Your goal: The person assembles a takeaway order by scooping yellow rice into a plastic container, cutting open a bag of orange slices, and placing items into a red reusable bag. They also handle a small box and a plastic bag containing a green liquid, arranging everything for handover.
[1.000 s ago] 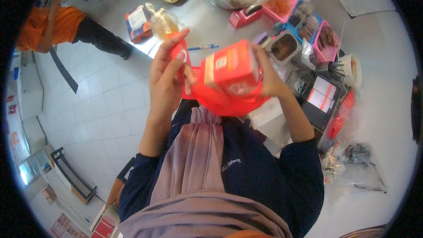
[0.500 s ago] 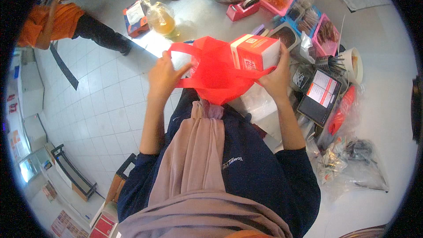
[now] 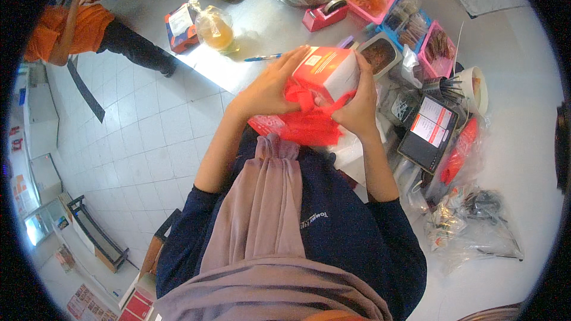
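box and bag in hand, box top uncovered

we're holding the red-and-white box (image 3: 326,73) in front of us by the metal counter (image 3: 262,27), with the red bag (image 3: 303,126) bunching against its near side. our left hand (image 3: 269,87) is curling its fingers over the box's left side; our right hand (image 3: 361,101) is gripping the right side, fingers partly bent, thumb resting near the bag. done, we're judging: box and bag are sitting together. left: the bag isn't covering the box's top (we're not seeing how deep its underside is sitting).
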{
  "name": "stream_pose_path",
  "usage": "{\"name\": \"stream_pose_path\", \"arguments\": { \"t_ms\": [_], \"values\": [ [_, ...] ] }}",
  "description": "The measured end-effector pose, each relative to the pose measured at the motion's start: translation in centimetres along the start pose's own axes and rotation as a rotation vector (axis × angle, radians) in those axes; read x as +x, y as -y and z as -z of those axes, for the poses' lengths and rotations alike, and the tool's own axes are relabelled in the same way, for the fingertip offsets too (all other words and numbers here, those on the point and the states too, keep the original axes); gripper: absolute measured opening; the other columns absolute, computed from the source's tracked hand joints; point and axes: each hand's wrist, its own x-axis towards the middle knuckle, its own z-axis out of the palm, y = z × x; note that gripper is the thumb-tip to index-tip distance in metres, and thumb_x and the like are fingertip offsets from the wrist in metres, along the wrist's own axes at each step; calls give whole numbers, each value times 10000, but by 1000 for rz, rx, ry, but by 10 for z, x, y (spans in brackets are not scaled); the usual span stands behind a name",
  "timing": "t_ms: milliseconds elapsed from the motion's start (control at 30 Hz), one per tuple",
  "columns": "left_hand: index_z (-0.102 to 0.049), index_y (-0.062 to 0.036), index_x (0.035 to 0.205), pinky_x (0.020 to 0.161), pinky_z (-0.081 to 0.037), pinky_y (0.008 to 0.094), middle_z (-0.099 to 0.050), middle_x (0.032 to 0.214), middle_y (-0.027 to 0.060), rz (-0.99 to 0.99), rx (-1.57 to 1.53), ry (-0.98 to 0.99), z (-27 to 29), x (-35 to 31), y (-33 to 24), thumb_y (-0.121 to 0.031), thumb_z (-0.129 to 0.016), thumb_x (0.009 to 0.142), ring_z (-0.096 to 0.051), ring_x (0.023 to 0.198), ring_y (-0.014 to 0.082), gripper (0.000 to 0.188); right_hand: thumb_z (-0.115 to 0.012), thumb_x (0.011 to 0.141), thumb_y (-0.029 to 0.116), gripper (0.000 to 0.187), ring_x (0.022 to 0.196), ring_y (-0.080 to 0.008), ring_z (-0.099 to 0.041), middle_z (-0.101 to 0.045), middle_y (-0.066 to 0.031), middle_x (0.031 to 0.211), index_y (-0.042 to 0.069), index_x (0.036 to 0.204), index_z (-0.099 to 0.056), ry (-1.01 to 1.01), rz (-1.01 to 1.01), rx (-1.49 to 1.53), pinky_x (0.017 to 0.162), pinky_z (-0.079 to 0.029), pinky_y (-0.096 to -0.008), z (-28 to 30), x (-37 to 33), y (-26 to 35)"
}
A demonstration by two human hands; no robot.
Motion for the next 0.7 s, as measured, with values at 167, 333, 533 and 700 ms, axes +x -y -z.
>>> {"name": "stream_pose_path", "arguments": {
  "t_ms": [167, 333, 533, 700],
  "values": [
    [-247, -78, 1382, 984, -380, 364, -345, 1385, 103, -39, -700, 177, -18, 4, 57, -153, -799, 617, -369, 1242, 210, 946, -831, 495, 316, 1051, 1200, -350, -406, -405, -204, 1282, 20, 1338, -278, 217, 120, 148, 1022, -301, -407, 18, 8, 2],
    [-274, -64, 1366, 941, -419, 352, -428, 1318, 110, 51, -779, 197, -37, -6, 61, -164, -793, 637, -442, 1177, 216, 900, -854, 505, 271, 1154, 1323, -284, -255, -268, -166, 1418, 48, 1406, -169, 468, 163, 275, 1080, -187, -379, 36, 14, 6],
    [-289, -56, 1355, 909, -440, 347, -490, 1256, 112, 238, -996, 159, -26, -7, 47, -170, -782, 655, -494, 1119, 215, 864, -851, 516, 329, 1175, 1368, -265, -146, -202, -150, 1462, 84, 1426, -149, 577, 488, 136, 1092, -139, -399, 103, 48, -19],
    [-331, -29, 1328, 825, -474, 334, -562, 1150, 136, 249, -907, 126, -18, 4, 19, -174, -718, 734, -583, 979, 221, 723, -827, 570, 317, 1027, 1306, -290, -279, -306, -161, 1396, 74, 1381, -246, 310, 68, 371, 1057, -246, -391, 43, 40, 3]
  ]
}}
